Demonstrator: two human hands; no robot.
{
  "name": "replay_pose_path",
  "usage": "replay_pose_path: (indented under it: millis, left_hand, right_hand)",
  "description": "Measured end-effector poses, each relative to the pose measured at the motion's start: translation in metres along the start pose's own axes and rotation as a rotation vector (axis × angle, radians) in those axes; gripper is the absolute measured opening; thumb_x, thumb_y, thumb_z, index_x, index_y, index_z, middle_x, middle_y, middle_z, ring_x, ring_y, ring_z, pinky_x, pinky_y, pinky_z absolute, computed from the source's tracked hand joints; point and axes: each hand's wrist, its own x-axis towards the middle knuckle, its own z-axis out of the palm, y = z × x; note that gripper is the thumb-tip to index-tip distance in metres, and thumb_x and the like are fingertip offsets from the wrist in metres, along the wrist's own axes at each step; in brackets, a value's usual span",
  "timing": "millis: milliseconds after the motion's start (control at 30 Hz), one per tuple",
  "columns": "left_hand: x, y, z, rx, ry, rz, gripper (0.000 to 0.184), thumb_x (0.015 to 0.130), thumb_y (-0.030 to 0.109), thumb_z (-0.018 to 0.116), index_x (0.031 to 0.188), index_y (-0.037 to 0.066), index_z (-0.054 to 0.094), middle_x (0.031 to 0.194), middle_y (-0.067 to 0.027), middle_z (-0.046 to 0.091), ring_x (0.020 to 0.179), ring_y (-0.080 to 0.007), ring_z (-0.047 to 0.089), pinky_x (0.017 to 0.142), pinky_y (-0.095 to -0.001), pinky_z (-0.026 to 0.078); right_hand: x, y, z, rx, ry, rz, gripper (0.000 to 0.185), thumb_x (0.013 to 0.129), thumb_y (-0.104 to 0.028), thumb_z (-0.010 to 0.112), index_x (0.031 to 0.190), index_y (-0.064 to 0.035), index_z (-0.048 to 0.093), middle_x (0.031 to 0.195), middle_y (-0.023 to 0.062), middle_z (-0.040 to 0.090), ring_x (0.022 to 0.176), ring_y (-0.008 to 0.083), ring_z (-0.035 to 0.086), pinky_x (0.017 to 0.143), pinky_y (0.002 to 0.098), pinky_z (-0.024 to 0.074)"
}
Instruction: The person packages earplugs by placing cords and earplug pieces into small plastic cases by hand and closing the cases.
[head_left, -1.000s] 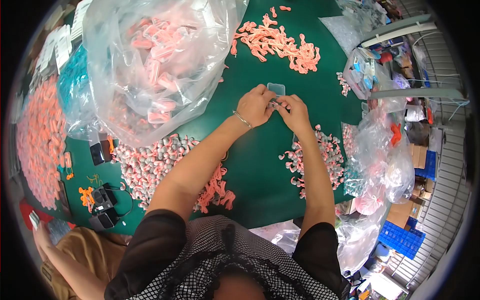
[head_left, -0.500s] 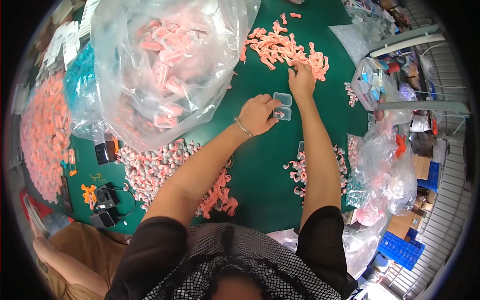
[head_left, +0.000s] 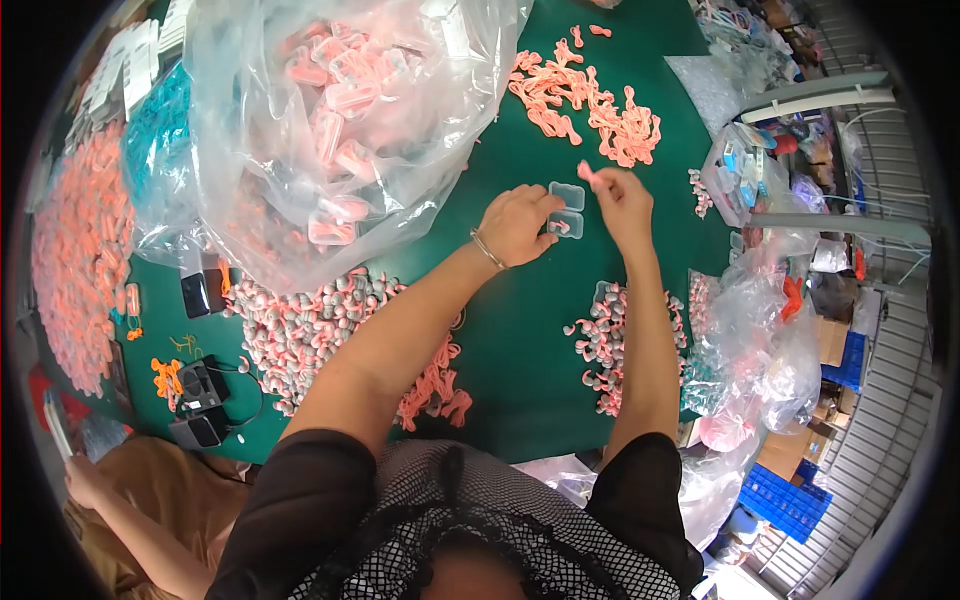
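My left hand [head_left: 520, 225] grips a small clear plastic box [head_left: 566, 222] by its left side, thumb and fingers closed at its edge. The box lies opened flat on the green table, lid half away from me, with a small pinkish piece in the nearer half. To the right of it, my right hand [head_left: 622, 205] pinches a pink bundled cord [head_left: 588, 172] by one end, just above the table. Beyond that hand spreads a loose pile of similar pink cord bundles [head_left: 625, 125].
A big clear bag [head_left: 420, 190] of filled pink boxes stands at left. Heaps of small pink-and-grey pieces [head_left: 300, 330] lie on the green table [head_left: 510, 370]. Black devices [head_left: 203, 290] sit at the left edge. Plastic bags [head_left: 770, 350] line the right; another person's arm [head_left: 140, 530] shows lower left.
My right hand has drawn back from the pile toward me, bringing out one pink cord bundle. My left hand stays on the box.
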Motion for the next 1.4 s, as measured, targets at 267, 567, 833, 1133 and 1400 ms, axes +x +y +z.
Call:
replay_pose_path:
  millis: [267, 567, 833, 1133, 1400]
  left_hand:
    - [0.000, 0.000, 0.002, -0.001, -0.011, -0.011, 0.047, 0.065, 0.016, 0.080, 0.108, 0.010, 0.063, 0.093, -0.0068, 0.059, 0.089, -0.0289, 0.059, 0.078, -0.0408, 0.048]
    - [0.000, -0.002, 0.002, -0.005, -0.001, -0.004, 0.046, 0.066, 0.016, 0.079, 0.109, 0.010, 0.062, 0.094, -0.0076, 0.060, 0.089, -0.0293, 0.059, 0.079, -0.0406, 0.048]
    - [0.000, -0.001, 0.001, 0.024, -0.029, -0.013, 0.052, 0.066, 0.016, 0.079, 0.114, 0.010, 0.059, 0.093, -0.0077, 0.060, 0.090, -0.0300, 0.059, 0.078, -0.0415, 0.047]
    - [0.000, 0.003, 0.000, -0.020, 0.001, -0.020, 0.081, 0.069, 0.017, 0.078, 0.140, 0.013, 0.041, 0.094, -0.0074, 0.059, 0.090, -0.0295, 0.059, 0.080, -0.0416, 0.046]
    - [-0.002, 0.000, -0.002, 0.048, -0.095, 0.065, 0.057, 0.077, 0.024, 0.073, 0.129, 0.017, 0.053, 0.101, -0.0043, 0.060, 0.095, -0.0264, 0.059, 0.080, -0.0409, 0.045]
  right_hand:
    - [-0.050, -0.007, -0.003, 0.061, -0.071, -0.230, 0.013, 0.079, -0.005, 0.071, 0.090, -0.0057, 0.066, 0.085, 0.0070, 0.063, 0.076, 0.0237, 0.060, 0.068, 0.0342, 0.0486]
    - [-0.051, -0.013, 0.002, -0.121, -0.036, -0.378, 0.013, 0.079, -0.005, 0.068, 0.092, -0.0074, 0.068, 0.092, 0.0069, 0.062, 0.086, 0.0289, 0.060, 0.075, 0.0387, 0.0493]
    - [-0.017, -0.002, 0.015, -0.182, -0.073, -0.360, 0.024, 0.081, -0.002, 0.065, 0.105, -0.0044, 0.064, 0.102, 0.0109, 0.061, 0.089, 0.0301, 0.060, 0.079, 0.0375, 0.0504]
    - [-0.033, -0.007, -0.002, -0.018, 0.006, -0.275, 0.020, 0.078, 0.003, 0.068, 0.097, -0.0024, 0.062, 0.096, 0.0117, 0.061, 0.076, 0.0264, 0.062, 0.065, 0.0338, 0.0514]
    - [-0.056, -0.021, -0.012, 0.036, -0.056, -0.368, 0.026, 0.078, -0.003, 0.071, 0.101, -0.0013, 0.060, 0.098, 0.0146, 0.061, 0.083, 0.0321, 0.062, 0.073, 0.0377, 0.0523]
